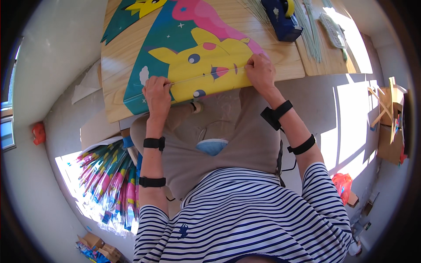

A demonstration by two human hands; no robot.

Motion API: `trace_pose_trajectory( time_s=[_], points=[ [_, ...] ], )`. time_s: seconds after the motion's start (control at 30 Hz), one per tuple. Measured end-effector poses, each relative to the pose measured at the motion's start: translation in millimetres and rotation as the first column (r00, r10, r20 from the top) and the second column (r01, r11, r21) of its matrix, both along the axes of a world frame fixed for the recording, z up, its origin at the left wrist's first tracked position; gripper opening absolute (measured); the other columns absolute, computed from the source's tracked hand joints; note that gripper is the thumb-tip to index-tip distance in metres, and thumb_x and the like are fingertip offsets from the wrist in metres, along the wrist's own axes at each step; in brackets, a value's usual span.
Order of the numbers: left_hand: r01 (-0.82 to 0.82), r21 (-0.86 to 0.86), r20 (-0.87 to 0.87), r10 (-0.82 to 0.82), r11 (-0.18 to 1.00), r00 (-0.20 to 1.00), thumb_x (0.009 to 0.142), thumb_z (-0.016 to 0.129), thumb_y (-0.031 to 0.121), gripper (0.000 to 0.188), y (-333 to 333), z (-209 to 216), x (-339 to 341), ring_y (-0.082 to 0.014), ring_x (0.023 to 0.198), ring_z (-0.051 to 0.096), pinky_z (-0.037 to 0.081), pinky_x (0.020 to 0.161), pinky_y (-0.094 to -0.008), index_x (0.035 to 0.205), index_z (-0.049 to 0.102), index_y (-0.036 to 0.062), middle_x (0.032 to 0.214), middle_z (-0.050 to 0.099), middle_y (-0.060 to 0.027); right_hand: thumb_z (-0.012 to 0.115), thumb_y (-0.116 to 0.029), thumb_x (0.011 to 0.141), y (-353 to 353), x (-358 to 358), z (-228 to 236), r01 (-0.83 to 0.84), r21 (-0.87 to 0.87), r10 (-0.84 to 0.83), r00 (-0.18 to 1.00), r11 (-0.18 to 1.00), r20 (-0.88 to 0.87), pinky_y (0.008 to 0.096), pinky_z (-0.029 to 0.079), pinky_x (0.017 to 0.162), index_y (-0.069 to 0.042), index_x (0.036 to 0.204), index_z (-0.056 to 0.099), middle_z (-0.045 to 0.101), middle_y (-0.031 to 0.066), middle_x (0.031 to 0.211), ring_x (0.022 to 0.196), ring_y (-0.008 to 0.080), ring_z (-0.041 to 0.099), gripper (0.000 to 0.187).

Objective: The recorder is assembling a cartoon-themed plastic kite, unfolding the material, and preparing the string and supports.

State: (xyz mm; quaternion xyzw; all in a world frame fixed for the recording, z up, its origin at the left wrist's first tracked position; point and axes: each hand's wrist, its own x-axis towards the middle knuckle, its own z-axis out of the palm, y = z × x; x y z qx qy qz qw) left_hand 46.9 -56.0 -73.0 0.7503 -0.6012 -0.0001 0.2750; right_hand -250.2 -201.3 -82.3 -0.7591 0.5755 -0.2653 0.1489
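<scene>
A printed kite (184, 57) lies spread on the wooden table, its near part hanging at the table's edge. It shows a yellow cartoon face on teal, with pink and blue areas. A thin pale rod (193, 79) runs across the yellow face between my hands. My left hand (157, 94) is closed on the rod's left part, over the teal cloth, with its fingertips bent down. My right hand (262, 72) pinches the rod's other end at the kite's right edge. What lies under the fingers is hidden.
The wooden table (287, 61) carries a blue tape dispenser (283, 19), bundled thin rods (310, 35), a clear plastic box (333, 30) and another kite (125, 17). Several bagged kites (109, 179) lie at the floor's left. A blue mask (212, 147) rests at my lap.
</scene>
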Motion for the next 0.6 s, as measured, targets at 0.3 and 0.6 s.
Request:
trace_pose_trajectory(
  time_s=[0.3, 0.6],
  points=[
    [0.001, -0.005, -0.013, -0.001, 1.0, 1.0, 0.081, 0.071, 0.008, 0.008, -0.5, 0.1, -1.1, -0.028, 0.095, 0.055, 0.039, 0.085, -0.043, 0.084, 0.064, 0.0094, 0.09, 0.057, -0.005, 0.067, -0.014, 0.076, 1.1, -0.7, 2.6, -0.001, 0.009, 0.0, 1.0, 1.0, 0.008, 0.0451, 0.051, 0.072, -0.008, 0.078, 0.067, 0.067, 0.0116, 0.087, 0.084, 0.0351, 0.065, 0.006],
    [-0.008, 0.002, -0.009, 0.008, 1.0, 1.0, 0.081, 0.07, 0.008, 0.007, -1.2, -3.0, 1.7, -0.0281, 0.095, 0.055, 0.039, 0.085, -0.0433, 0.085, 0.065, 0.0105, 0.091, 0.057, -0.005, 0.065, -0.006, 0.075, 10.3, 5.1, 9.4, -0.151, -0.176, 0.156, 0.988, 0.973, 0.014, 0.0451, 0.049, 0.072, -0.007, 0.081, 0.065, 0.062, 0.0111, 0.086, 0.085, 0.0337, 0.061, 0.006]
  ],
)
